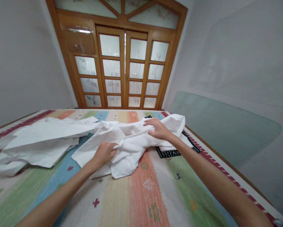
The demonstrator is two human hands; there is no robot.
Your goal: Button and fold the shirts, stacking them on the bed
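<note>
A crumpled white garment (129, 142), apparently a shirt, lies across the middle of the bed. My left hand (105, 153) is closed on a fold along its near left part, with thumb and fingers pinching the fabric. On the right, my right hand (158, 128) is over the same garment, fingers curved and thumb held apart. Its fingertips rest on or just above the cloth; the exact contact is unclear. Under the garment's right end, a black cloth with white markings (169, 154) shows partly, the rest being covered.
More white clothing (44, 138) is spread at the left, reaching the garment. A striped bedspread (117, 201) covers the bed. Beyond its far edge stand wooden doors with glass panes (124, 69). A pale green panel (221, 123) borders the right side against the wall.
</note>
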